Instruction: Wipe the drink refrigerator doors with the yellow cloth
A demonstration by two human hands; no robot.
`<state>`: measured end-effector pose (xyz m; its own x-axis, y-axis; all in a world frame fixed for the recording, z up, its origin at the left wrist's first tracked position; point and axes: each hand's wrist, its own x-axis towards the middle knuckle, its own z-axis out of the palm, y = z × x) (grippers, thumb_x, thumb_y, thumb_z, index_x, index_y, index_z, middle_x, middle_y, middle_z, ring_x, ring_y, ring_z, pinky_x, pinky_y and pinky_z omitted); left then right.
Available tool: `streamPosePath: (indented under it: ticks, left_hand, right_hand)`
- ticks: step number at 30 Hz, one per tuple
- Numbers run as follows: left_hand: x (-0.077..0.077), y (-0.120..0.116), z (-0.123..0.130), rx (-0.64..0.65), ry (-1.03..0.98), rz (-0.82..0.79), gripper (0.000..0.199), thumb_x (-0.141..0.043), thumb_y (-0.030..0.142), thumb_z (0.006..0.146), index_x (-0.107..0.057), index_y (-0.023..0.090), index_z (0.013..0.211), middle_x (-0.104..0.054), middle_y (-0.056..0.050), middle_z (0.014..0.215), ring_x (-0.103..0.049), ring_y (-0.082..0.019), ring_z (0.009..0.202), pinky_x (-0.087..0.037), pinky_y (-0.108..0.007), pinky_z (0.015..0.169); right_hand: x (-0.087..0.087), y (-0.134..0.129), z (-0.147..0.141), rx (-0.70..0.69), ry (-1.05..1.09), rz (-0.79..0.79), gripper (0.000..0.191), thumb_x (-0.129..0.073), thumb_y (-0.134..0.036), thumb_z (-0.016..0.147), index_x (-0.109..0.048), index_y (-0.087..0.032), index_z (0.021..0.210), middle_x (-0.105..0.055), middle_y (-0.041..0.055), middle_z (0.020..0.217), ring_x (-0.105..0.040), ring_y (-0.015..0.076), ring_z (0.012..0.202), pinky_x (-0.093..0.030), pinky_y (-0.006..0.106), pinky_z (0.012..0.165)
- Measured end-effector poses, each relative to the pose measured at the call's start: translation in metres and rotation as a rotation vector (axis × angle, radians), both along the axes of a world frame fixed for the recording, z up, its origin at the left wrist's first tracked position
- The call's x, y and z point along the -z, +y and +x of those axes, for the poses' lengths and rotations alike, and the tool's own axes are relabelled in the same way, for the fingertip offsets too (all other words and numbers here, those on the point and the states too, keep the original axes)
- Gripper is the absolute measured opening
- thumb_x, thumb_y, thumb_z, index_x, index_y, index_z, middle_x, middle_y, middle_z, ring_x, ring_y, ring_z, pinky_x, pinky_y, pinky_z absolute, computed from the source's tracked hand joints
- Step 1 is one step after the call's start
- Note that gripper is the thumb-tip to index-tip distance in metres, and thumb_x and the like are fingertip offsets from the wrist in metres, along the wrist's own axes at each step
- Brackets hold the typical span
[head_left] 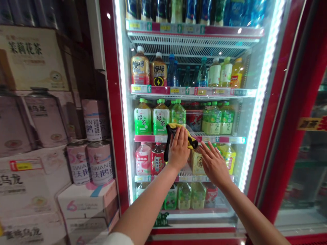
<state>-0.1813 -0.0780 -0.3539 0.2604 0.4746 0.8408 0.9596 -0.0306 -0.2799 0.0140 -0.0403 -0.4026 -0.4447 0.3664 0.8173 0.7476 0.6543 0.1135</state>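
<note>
Nearest the camera: two bare forearms, a pale sleeve edge [119,239] on the left one, both reaching up and forward. Left hand [180,148]: flat, fingers straight and close together, laid over a yellow-and-black cloth [192,144] rather than closed round it. Cloth position: bunched under the palm and fingers, apparently pressed against the glass front [190,115] of a red-framed drinks cooler [109,102], level with the shelf edge below the green tea bottles [160,119]. Right hand [214,164]: holds nothing visible, fingers extended and slightly parted, tips just beside the cloth's right end; whether they touch cloth or glass, cannot tell. Surroundings: bottles stand in rows on the shelves behind; swan-printed cans [99,162] and cartons [84,204] are stacked to the left of the cooler. Progress, as judged: wiping of the glass appears under way, with the cloth near the middle of the pane. Portion done: cannot be read, as no clear boundary shows between wiped and unwiped glass. Portion left: likewise undetermined; the upper and lower pane lie away from the cloth, their condition unresolved. No sign of completion noted, since the cloth is in use.
</note>
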Motion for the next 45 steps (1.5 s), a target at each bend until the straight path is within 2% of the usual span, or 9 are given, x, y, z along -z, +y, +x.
streamPosePath:
  ticks: [6, 14, 18, 21, 28, 31, 36, 41, 45]
  left_hand:
    - [0.036, -0.019, -0.023, 0.06, 0.227, -0.155, 0.075, -0.056, 0.031, 0.093, -0.027, 0.02, 0.162, -0.037, -0.007, 0.165, -0.026, -0.023, 0.157, -0.016, -0.047, 0.131]
    - [-0.013, 0.019, 0.046, -0.031, 0.044, -0.064, 0.085, -0.059, 0.032, 0.091, -0.019, 0.012, 0.164, -0.021, -0.013, 0.171, -0.013, -0.029, 0.16, -0.016, -0.055, 0.13]
    - [0.017, 0.012, 0.043, 0.067, 0.33, -0.202, 0.075, -0.055, 0.033, 0.094, -0.026, 0.018, 0.162, -0.025, -0.006, 0.17, -0.015, -0.022, 0.16, -0.02, -0.047, 0.13]
    - [0.033, -0.004, 0.022, -0.007, 0.226, -0.184, 0.08, -0.059, 0.033, 0.092, -0.025, 0.018, 0.163, -0.032, -0.008, 0.168, -0.02, -0.024, 0.159, -0.021, -0.047, 0.13]
    - [-0.017, 0.031, 0.073, -0.026, 0.035, -0.051, 0.082, -0.056, 0.032, 0.093, -0.02, 0.01, 0.163, -0.027, -0.014, 0.169, -0.016, -0.028, 0.16, -0.022, -0.051, 0.129]
    - [-0.009, 0.043, 0.092, 0.025, 0.192, -0.114, 0.076, -0.051, 0.035, 0.096, -0.023, 0.012, 0.163, -0.024, -0.011, 0.17, -0.014, -0.027, 0.16, -0.021, -0.051, 0.129]
    - [0.034, 0.01, 0.048, 0.055, 0.354, -0.234, 0.07, -0.051, 0.036, 0.098, -0.029, 0.02, 0.162, -0.025, -0.003, 0.17, -0.018, -0.021, 0.159, -0.02, -0.047, 0.13]
    - [0.049, -0.023, -0.006, -0.118, -0.142, -0.028, 0.085, -0.062, 0.027, 0.09, -0.02, 0.022, 0.164, -0.031, -0.011, 0.168, -0.022, -0.031, 0.158, -0.014, -0.063, 0.128]
    - [0.048, -0.007, 0.012, -0.088, -0.294, 0.093, 0.093, -0.06, 0.021, 0.089, -0.008, 0.013, 0.165, -0.019, -0.016, 0.171, -0.01, -0.033, 0.16, -0.026, -0.057, 0.127]
  right_hand:
    - [0.001, 0.015, 0.024, -0.007, -0.019, 0.03, 0.052, -0.041, -0.013, 0.099, -0.053, -0.018, 0.149, -0.039, 0.005, 0.165, -0.026, 0.0269, 0.157, -0.034, 0.051, 0.125]
    - [-0.003, 0.033, 0.052, -0.049, 0.078, 0.063, 0.06, -0.04, -0.011, 0.099, -0.037, -0.014, 0.159, -0.041, 0.0098, 0.164, -0.029, 0.0249, 0.156, -0.038, 0.047, 0.124]
    - [0.005, 0.039, 0.068, -0.061, 0.079, 0.067, 0.066, -0.041, -0.01, 0.098, -0.029, -0.016, 0.162, -0.038, 0.0092, 0.165, -0.028, 0.0264, 0.156, -0.04, 0.049, 0.123]
    - [0.01, 0.043, 0.078, -0.066, 0.072, 0.062, 0.068, -0.043, -0.009, 0.096, -0.028, -0.018, 0.162, -0.039, 0.0077, 0.165, -0.028, 0.0283, 0.156, -0.041, 0.052, 0.121]
    - [0.006, 0.048, 0.085, -0.103, 0.103, 0.078, 0.075, -0.043, -0.007, 0.095, -0.022, -0.024, 0.165, -0.046, 0.0056, 0.161, -0.032, 0.0291, 0.155, -0.044, 0.054, 0.12]
    - [0.008, 0.048, 0.089, -0.136, 0.132, 0.083, 0.077, -0.04, -0.005, 0.095, -0.016, -0.025, 0.166, -0.047, 0.0078, 0.16, -0.037, 0.0288, 0.153, -0.048, 0.052, 0.117]
    - [0.014, 0.048, 0.097, -0.175, 0.134, 0.089, 0.079, -0.041, -0.005, 0.096, -0.012, -0.028, 0.166, -0.045, 0.0092, 0.161, -0.037, 0.0298, 0.152, -0.051, 0.052, 0.114]
    - [0.016, 0.048, 0.095, -0.174, 0.141, 0.054, 0.079, -0.042, -0.006, 0.097, -0.012, -0.03, 0.166, -0.042, 0.0091, 0.163, -0.034, 0.0308, 0.153, -0.052, 0.055, 0.114]
    - [0.017, 0.05, 0.094, -0.204, 0.162, 0.015, 0.077, -0.04, -0.006, 0.098, -0.014, -0.031, 0.166, -0.038, 0.0073, 0.165, -0.03, 0.029, 0.155, -0.049, 0.055, 0.116]
